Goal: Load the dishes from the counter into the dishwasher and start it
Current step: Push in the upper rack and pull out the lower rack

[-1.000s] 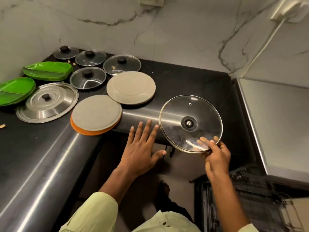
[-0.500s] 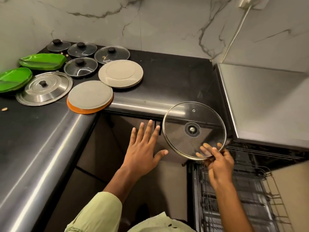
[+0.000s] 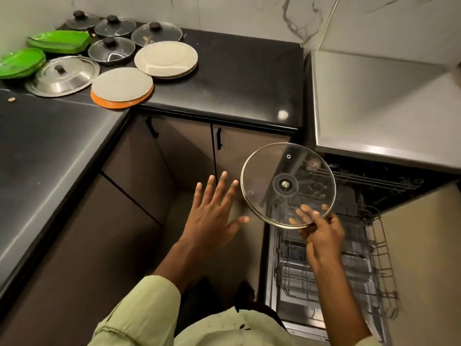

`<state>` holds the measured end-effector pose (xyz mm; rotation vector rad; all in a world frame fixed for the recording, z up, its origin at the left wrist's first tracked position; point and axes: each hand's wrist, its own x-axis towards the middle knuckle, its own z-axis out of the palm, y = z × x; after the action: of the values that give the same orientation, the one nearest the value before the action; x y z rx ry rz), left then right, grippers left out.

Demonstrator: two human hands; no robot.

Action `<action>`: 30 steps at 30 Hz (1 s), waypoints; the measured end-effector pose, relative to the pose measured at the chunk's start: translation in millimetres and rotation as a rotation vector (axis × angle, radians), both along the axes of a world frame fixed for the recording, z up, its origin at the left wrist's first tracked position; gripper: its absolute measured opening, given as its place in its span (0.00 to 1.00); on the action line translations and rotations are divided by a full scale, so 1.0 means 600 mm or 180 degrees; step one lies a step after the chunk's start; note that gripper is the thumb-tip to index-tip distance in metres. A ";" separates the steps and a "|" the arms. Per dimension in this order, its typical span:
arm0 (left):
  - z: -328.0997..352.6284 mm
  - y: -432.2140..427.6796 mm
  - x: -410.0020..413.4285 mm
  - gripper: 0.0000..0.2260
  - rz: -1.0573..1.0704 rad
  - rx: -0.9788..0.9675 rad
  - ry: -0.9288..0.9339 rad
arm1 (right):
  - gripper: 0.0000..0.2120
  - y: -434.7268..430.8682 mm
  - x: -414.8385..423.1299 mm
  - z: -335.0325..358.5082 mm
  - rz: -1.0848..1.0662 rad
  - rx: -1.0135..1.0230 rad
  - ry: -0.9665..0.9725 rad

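Note:
My right hand (image 3: 321,236) pinches the lower rim of a large glass lid (image 3: 287,176), its underside facing me, above the pulled-out wire rack (image 3: 374,265) of the open dishwasher. My left hand (image 3: 212,216) hovers beside the lid with fingers spread, holding nothing. On the black counter (image 3: 244,78) lie a steel lid (image 3: 63,76), several small glass lids (image 3: 111,49), beige plates (image 3: 166,58), a beige plate on an orange one (image 3: 122,87), and green plates (image 3: 22,62).
The dishwasher's steel top (image 3: 379,101) sits right of the counter. Brown cabinet doors (image 3: 179,151) with black handles fill the corner below the counter. A white cable (image 3: 331,18) runs up the marble wall. A crumb (image 3: 11,99) lies on the left counter.
My right hand has carried the glass lid down and right, off the counter edge to above the dishwasher rack. My left hand followed it, still spread. The view tilted downward.

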<state>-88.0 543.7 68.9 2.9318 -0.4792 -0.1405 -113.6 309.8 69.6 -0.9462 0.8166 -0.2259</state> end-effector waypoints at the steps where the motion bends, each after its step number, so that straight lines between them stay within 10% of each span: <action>1: 0.001 -0.004 -0.019 0.38 0.0018 -0.0015 0.0019 | 0.18 -0.005 -0.021 -0.001 -0.0006 0.0011 0.0021; 30: -0.013 -0.195 -0.422 0.36 -0.0861 -0.0008 0.0523 | 0.11 -0.148 -0.531 -0.040 -0.0384 -0.0407 0.0313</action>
<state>-341.3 426.8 61.4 2.8072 -0.8445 -0.4098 -432.1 220.8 45.8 -1.0352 0.9599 -0.3414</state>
